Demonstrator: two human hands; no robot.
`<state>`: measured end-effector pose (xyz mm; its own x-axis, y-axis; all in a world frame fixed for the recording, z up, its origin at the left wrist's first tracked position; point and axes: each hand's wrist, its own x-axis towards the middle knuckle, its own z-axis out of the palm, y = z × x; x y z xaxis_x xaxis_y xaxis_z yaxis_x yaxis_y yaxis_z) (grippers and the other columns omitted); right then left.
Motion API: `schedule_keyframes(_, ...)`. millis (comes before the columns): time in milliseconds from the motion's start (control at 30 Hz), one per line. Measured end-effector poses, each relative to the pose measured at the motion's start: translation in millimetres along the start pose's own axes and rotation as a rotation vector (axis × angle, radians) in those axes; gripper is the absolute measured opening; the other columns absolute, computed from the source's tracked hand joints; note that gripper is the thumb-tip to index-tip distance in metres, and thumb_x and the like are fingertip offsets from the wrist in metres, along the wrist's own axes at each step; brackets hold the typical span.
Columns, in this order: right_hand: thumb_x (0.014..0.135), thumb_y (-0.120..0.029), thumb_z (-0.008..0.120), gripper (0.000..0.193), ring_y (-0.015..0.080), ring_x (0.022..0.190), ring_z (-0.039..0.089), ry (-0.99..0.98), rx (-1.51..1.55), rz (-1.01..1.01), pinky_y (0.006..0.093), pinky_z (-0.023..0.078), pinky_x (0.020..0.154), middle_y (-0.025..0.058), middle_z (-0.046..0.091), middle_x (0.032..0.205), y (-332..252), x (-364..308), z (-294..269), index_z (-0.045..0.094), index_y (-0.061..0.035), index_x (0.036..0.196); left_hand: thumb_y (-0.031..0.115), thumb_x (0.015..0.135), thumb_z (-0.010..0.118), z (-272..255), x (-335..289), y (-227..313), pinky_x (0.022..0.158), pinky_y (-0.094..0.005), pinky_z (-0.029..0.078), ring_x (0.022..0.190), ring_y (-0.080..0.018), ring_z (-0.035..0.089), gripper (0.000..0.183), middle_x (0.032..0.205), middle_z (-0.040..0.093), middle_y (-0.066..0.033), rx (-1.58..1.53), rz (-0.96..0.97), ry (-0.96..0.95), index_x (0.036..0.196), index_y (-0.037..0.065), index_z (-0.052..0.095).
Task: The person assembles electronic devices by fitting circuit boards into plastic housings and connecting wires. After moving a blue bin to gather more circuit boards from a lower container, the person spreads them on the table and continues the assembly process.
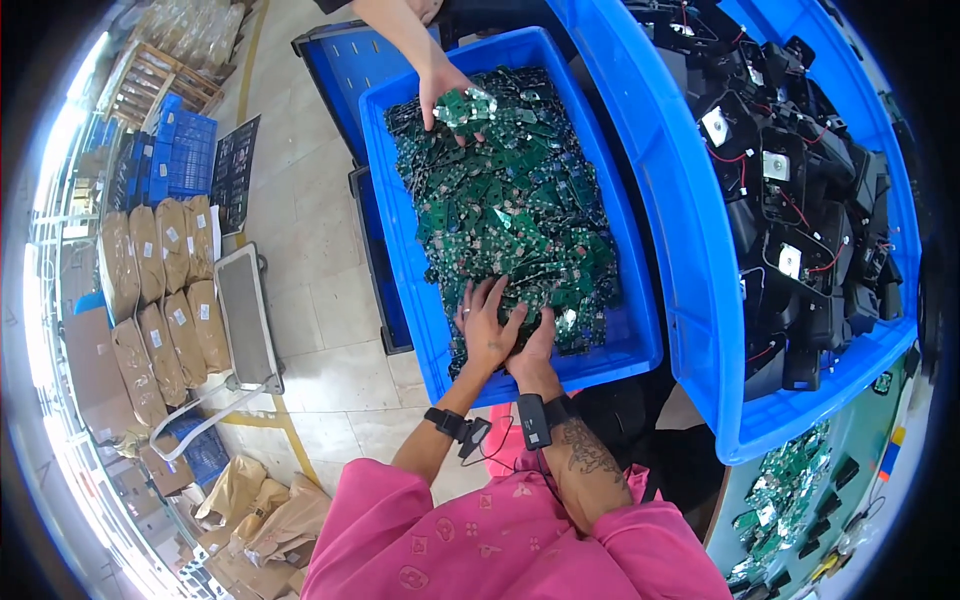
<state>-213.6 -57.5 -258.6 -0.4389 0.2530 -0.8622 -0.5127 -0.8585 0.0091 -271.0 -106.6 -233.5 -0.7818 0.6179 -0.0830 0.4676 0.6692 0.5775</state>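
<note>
A heap of small green circuit boards (500, 210) fills a blue plastic bin (640, 290) in front of me. My left hand (487, 330) rests on the near part of the heap, its fingers spread over the boards. Right beside it, my right hand (536, 345) reaches down into the same boards; most of its fingers are hidden, so its grip does not show. At the far end of the bin, another person's hand (445, 85) holds a few boards above the heap. Both of my wrists wear black straps, and a dark box with a cable sits on the right one.
A larger blue bin (700, 250) with black plastic housings (800, 220) stands to the right. Below it, more boards (785, 500) lie on a green table. On the left are a hand trolley (250, 315), brown paper packages (170, 240) and blue crates (183, 145).
</note>
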Motion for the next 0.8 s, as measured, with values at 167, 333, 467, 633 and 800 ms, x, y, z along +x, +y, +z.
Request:
schedule_keyframes(167,0.088,-0.040,0.058,0.035,0.0247,0.102,0.064,0.104,-0.082,0.006,0.0412,0.050,0.091,0.0035,0.067,0.113,-17.9,0.0,-10.8,0.065,-0.0165,0.113,0.053,0.083,0.067,-33.8,34.4,4.1,0.104,-0.0521,0.025,0.136,-0.0376,0.040,0.076,0.154,0.036,-0.0165,0.193,0.027,-0.145,0.146,0.018,0.047)
schedule_keyframes(333,0.086,-0.039,0.062,0.037,0.0278,0.105,0.064,-0.082,0.005,0.124,0.0457,0.050,0.093,0.0051,0.067,0.117,-11.4,14.5,-14.7,0.066,-0.0148,0.114,0.058,0.091,0.054,-14.9,91.0,-10.3,0.109,-0.0710,0.002,0.149,-0.0399,0.017,0.074,0.162,0.023,-0.0132,0.289,0.321,-0.053,0.153,0.021,0.037)
schedule_keyframes(467,0.093,-0.040,0.052,0.040,0.0297,0.110,0.063,0.011,-0.069,0.158,0.0481,0.048,0.100,0.0070,0.068,0.118,-20.6,6.2,1.4,0.064,-0.0124,0.119,0.055,0.094,0.050,-8.7,95.6,-11.8,0.104,-0.0796,-0.006,0.151,-0.0411,0.008,0.071,0.165,0.015,-0.0107,0.295,0.278,-0.219,0.156,0.027,0.030)
schedule_keyframes(633,0.092,-0.047,0.051,0.041,0.0262,0.107,0.063,-0.001,-0.209,0.319,0.0479,0.047,0.092,0.0033,0.069,0.115,-25.7,1.3,8.1,0.065,-0.0182,0.118,0.057,0.091,0.054,-24.6,69.0,-33.3,0.099,-0.0847,0.002,0.150,-0.0439,0.010,0.072,0.164,0.019,-0.0142,0.420,0.203,-0.286,0.153,0.025,0.037)
schedule_keyframes(800,0.091,-0.058,0.048,0.051,0.0265,0.115,0.058,-0.163,-0.322,0.210,0.0500,0.043,0.093,0.0031,0.065,0.124,-22.5,47.3,-44.2,0.062,-0.0229,0.125,0.052,0.092,0.055,-19.8,52.2,5.6,0.104,-0.0786,0.016,0.146,-0.0489,0.020,0.067,0.160,0.026,-0.0192,0.380,0.124,-0.307,0.151,0.022,0.042)
